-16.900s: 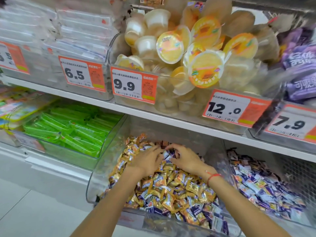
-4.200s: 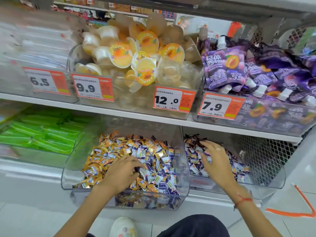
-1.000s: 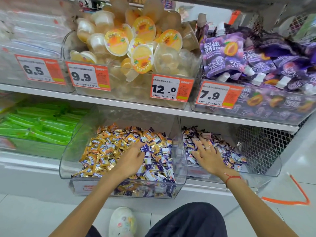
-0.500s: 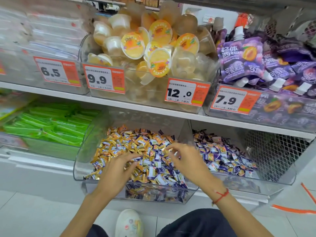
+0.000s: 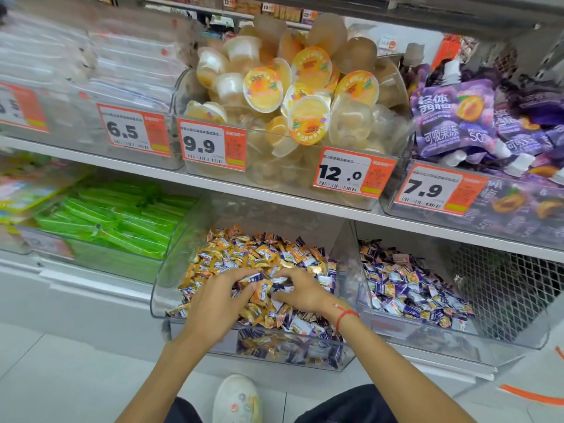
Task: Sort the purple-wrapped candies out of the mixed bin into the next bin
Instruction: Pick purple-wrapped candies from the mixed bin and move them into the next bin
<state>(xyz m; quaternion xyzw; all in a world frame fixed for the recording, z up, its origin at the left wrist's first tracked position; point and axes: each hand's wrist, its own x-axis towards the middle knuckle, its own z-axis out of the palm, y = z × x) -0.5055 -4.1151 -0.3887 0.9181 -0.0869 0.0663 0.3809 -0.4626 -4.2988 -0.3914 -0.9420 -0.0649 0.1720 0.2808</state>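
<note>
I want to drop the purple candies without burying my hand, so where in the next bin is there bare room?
The next bin is bare along its right side, between the purple candies and the wire mesh. Its left and middle are heaped. The mixed bin is crowded across its floor, with the left hand and right hand in its front middle.

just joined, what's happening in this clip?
A person is sorting candies on a shop shelf. Both hands are down in the mixed bin of gold and purple candies: the left hand and right hand meet mid-pile, fingers curled into the wrappers. The next bin to the right already holds mostly purple candies.
</note>
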